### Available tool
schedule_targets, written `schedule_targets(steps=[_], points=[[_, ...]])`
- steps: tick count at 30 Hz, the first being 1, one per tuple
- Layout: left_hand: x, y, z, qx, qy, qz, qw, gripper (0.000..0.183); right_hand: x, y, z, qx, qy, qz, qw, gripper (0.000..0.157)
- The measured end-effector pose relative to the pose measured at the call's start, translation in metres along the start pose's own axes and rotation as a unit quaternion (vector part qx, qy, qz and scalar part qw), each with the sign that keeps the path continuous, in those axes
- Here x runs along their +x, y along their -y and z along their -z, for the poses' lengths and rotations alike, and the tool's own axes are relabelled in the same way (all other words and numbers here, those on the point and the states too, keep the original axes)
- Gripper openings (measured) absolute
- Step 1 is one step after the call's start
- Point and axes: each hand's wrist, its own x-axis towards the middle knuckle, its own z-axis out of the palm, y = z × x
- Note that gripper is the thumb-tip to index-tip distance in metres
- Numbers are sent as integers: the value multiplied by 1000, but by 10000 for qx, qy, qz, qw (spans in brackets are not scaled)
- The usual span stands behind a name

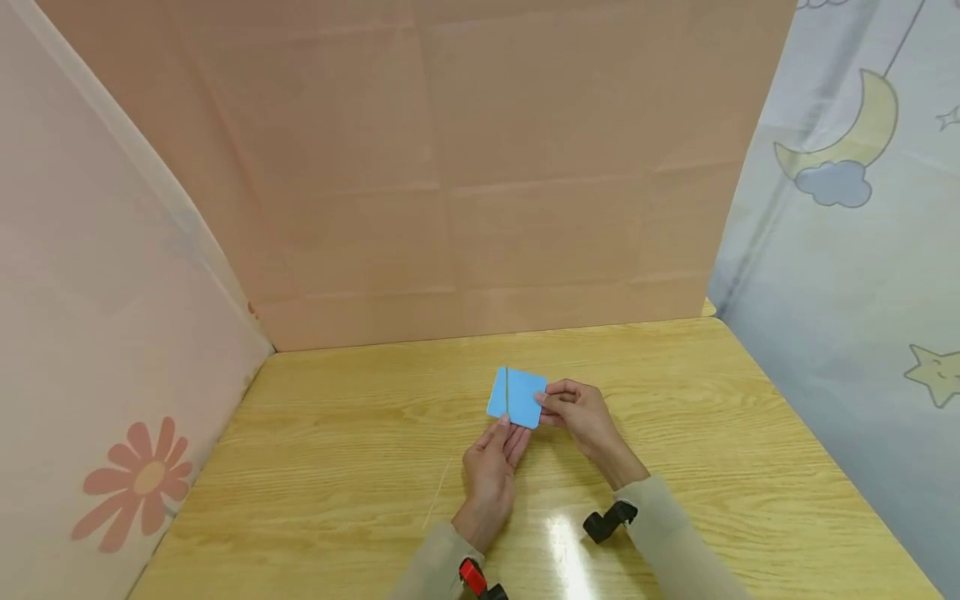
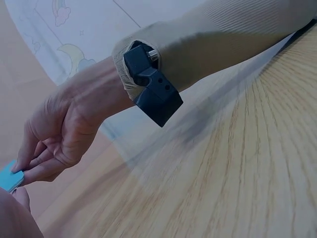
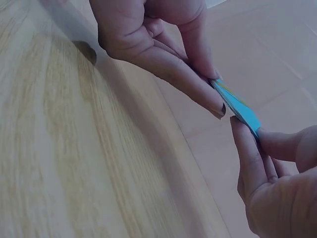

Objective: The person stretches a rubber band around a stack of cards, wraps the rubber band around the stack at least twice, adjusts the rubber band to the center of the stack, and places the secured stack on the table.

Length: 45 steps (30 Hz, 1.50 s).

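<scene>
A thin stack of light-blue cards with rounded corners is held up over the table, a narrow yellowish-green band running across it left of the middle. From below, my left hand pinches the near edge, thumb on top by the band and fingers underneath. My right hand pinches the right edge between thumb and fingers. Seen edge-on in the right wrist view, the cards lie between both hands' fingertips. Only a corner of the stack shows in the left wrist view.
Beneath the hands is a wood-grain table. A thin pale strand lies on it left of my left hand. A peach-coloured sheet stands along the back edge, with printed cloths on both sides. Each wrist carries a small camera mount.
</scene>
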Motion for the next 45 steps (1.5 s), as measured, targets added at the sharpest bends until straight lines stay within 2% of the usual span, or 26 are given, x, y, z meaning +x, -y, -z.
schedule_targets(steps=[12,18,23,32,38,45], points=[[-2,6,-1,-109,72,-53,9999,43,-4,0,-5,-33,-212,96,9997,23],[-6,6,-1,-153,129,144,9997,39,-7,2,-11,-45,-86,118,9999,22],[-3,1,-1,-59,280,58,9996,40,-4,5,-11,16,-63,74,10000,20],[2,-2,7,462,271,218,9983,36,-2,6,-5,32,103,-180,9998,24],[9,-13,13,796,374,398,9953,39,-2,6,2,44,179,-159,9997,26],[19,-26,21,1380,513,400,9883,43,-4,7,7,-49,165,-164,9997,28]])
